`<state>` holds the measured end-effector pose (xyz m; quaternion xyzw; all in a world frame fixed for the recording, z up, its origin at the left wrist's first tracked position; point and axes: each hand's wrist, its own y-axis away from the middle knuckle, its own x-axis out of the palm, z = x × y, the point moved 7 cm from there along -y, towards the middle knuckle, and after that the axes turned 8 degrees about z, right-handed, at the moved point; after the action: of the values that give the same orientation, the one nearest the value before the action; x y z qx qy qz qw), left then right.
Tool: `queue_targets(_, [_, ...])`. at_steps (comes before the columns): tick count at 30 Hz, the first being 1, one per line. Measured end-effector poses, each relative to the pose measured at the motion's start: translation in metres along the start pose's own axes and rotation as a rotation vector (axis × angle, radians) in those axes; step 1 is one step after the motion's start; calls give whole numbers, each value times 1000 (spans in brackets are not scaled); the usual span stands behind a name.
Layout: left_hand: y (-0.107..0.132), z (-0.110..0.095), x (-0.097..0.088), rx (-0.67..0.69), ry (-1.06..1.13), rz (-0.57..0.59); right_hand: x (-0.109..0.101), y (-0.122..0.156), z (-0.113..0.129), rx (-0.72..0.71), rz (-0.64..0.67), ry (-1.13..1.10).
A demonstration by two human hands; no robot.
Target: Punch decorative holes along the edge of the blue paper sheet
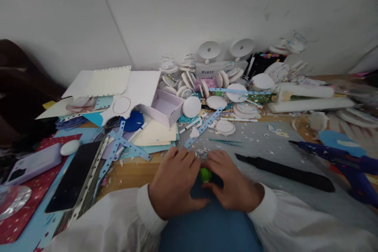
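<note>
At the table's front edge, my left hand [178, 181] and my right hand [230, 179] are close together, knuckles up. Between them shows a small bright green rounded object [205, 175], whose kind I cannot make out. My right fingers and thumb close around it. The left fingers curl down beside it with the thumb pointing across; what they grip is hidden. Just ahead lie white paper scraps and thin teal tweezers [226, 141]. To the right of my right hand, a black craft knife [286, 171] rests on the grey mat [265, 141].
A blue glue gun [339, 161] lies at the right. White round discs [191, 107] pile up behind, near a lilac box [165, 110] and a twin-head lamp [209, 50]. Punched blue strips [118, 145], paper sheets and a black phone [75, 177] cover the left.
</note>
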<state>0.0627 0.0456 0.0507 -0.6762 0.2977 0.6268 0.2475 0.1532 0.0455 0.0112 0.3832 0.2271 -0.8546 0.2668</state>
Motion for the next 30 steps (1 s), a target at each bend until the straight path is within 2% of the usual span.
queue_targets(4, [-16, -7, 6, 22, -89, 35, -1, -1, 3, -26, -12, 42])
queue_targets(10, [-33, -4, 17, 30, -45, 87, -3, -1, 3, -55, -40, 91])
queue_targets(17, [-37, -5, 15, 82, 17, 107, -8, 1, 5, -86, -85, 106])
queue_targets(26, [-40, -5, 16, 67, 81, 91, -11, 2, 3, -70, -101, 143])
queue_targets(30, [-40, -3, 19, 67, 79, 125, -10, 1, 1, -89, -91, 139])
